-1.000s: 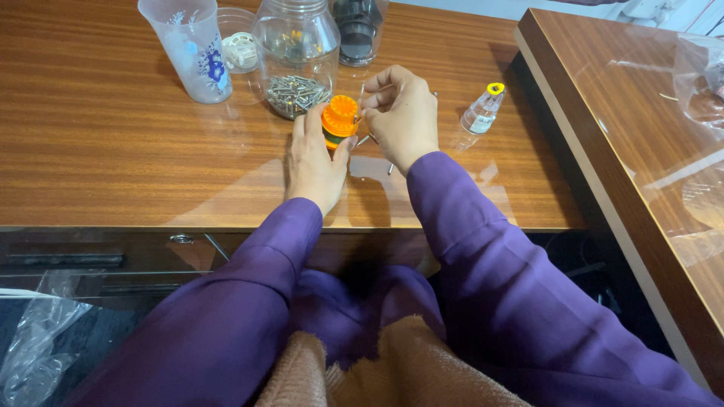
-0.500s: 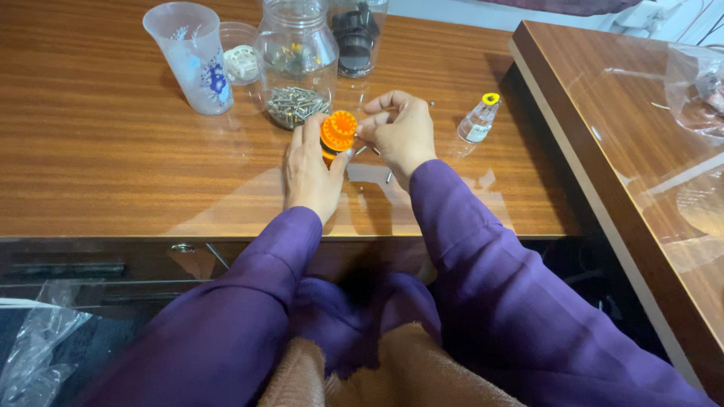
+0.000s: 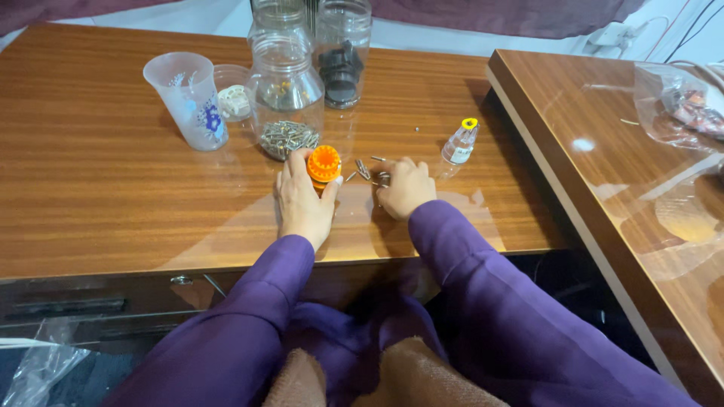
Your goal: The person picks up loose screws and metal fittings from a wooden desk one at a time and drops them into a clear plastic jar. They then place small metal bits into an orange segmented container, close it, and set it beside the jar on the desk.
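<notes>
My left hand [image 3: 302, 202] grips a small orange ribbed cylinder [image 3: 324, 165] upright on the wooden table [image 3: 98, 196]. My right hand [image 3: 404, 187] rests palm down on the table to its right, fingers curled over several small metal pins [image 3: 362, 169] scattered between the two hands. Whether a pin is pinched in those fingers is hidden. Both arms wear purple sleeves.
Behind the hands stand a clear jar with metal pins in it [image 3: 286, 105], a frosted plastic cup [image 3: 188, 99], a small clear tub [image 3: 232, 94], a jar of dark parts [image 3: 342, 53] and a small yellow-capped bottle [image 3: 460, 143]. A second table [image 3: 641, 226] adjoins on the right.
My right hand has left the orange cylinder and dropped onto the table over the loose pins. My left hand has kept hold of the cylinder. The view has tilted up a little.
</notes>
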